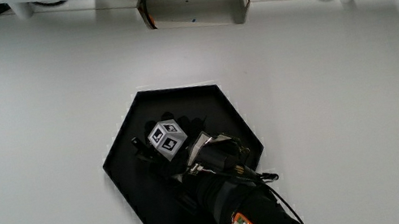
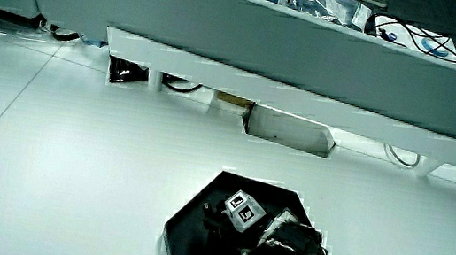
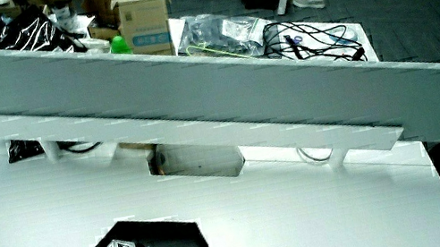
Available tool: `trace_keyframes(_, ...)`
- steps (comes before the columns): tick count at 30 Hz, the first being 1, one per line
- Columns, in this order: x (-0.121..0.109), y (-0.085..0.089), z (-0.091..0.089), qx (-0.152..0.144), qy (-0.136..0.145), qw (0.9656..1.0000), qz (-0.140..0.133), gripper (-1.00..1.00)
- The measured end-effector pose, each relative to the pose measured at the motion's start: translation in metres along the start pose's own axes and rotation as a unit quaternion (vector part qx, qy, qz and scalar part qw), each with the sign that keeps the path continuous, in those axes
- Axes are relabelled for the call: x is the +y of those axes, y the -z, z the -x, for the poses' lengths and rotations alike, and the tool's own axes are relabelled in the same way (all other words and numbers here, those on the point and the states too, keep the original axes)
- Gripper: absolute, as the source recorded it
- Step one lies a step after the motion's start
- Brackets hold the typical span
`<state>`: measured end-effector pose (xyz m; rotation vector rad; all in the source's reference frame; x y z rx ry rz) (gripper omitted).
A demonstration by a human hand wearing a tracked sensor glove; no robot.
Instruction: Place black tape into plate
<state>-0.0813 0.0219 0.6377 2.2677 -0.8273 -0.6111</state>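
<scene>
Black tape was nowhere I could pick out against the black glove and the black plate [image 1: 138,190], so whether the hand [image 1: 185,149] was closed on it or empty I could not tell. That hand, its patterned cube [image 1: 165,138] uppermost, was over the plate's middle, near the centre of the frame in the main view. To my eye the careful way was to release only once the roll lay flat inside the rim, then lift straight up, clear of the white table [image 1: 43,156].
</scene>
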Motion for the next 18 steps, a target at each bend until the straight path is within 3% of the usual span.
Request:
trace_keyframes(6, -0.017, 0.007, -0.017, 0.053, -0.002, 0.9978, -0.041, -1.0)
trace_keyframes(7, -0.023, 0.007, -0.02, 0.063, -0.003, 0.9963, -0.058, -1.0)
trace_keyframes(11, -0.036, 0.012, -0.033, 0.087, -0.001, 0.9938, -0.069, -1.0)
trace_keyframes(13, -0.046, 0.01, -0.041, 0.113, -0.003, 0.9892, -0.093, -1.0)
trace_keyframes(18, -0.071, 0.008, -0.054, 0.144, -0.01, 0.9778, -0.152, -1.0)
